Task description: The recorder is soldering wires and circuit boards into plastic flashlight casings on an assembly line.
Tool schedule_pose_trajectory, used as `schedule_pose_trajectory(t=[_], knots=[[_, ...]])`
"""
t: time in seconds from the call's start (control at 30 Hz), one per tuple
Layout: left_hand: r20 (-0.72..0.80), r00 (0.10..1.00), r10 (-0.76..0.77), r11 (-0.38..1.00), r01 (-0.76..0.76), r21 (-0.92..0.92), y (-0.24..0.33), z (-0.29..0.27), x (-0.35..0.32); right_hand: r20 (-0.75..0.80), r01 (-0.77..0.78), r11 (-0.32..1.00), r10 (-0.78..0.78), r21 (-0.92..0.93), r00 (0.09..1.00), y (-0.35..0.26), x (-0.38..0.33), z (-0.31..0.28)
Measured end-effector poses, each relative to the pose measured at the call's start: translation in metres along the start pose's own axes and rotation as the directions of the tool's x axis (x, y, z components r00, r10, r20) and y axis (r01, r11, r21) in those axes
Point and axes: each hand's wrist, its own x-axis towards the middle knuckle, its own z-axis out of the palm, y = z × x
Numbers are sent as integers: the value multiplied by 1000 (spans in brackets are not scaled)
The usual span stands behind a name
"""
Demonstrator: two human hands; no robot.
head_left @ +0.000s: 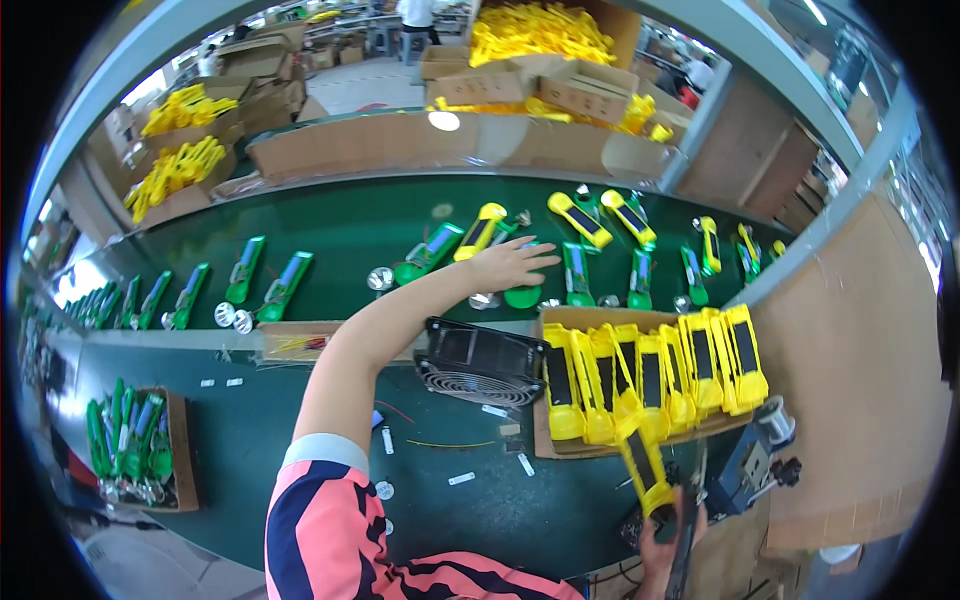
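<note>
My left hand [513,265] reaches across the green conveyor belt, fingers stretched and slightly spread. Under and beside it lies a green flashlight half [522,296], mostly covered by the hand. Just beyond the fingers rests a yellow casing with a dark panel [481,232]. At the lower right, my right hand [657,548] grips the lower end of another yellow casing [641,462], held tilted by the open carton [545,440]; a dark bar partly hides that hand. Several yellow casings [650,372] stand in rows inside the carton.
A black fan [480,362] stands on the green worktable, left of the carton. A box of green parts [130,445] sits at the left. Green assemblies [286,287] with round silver reflectors line the belt. A blue soldering station [745,468] with a wire spool [775,420] stands at the right.
</note>
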Motion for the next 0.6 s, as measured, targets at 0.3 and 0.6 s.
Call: schedule_pose_trajectory(t=[0.3, 0.6], knots=[[-264, 937, -230, 966, 188, -176, 81, -213, -7, 430, -242, 808, -15, 536, 903, -57, -42, 37], [534, 834, -135, 926, 298, -232, 333, -214, -103, 219, 169, 877, -292, 451, 931, -73, -43, 52]])
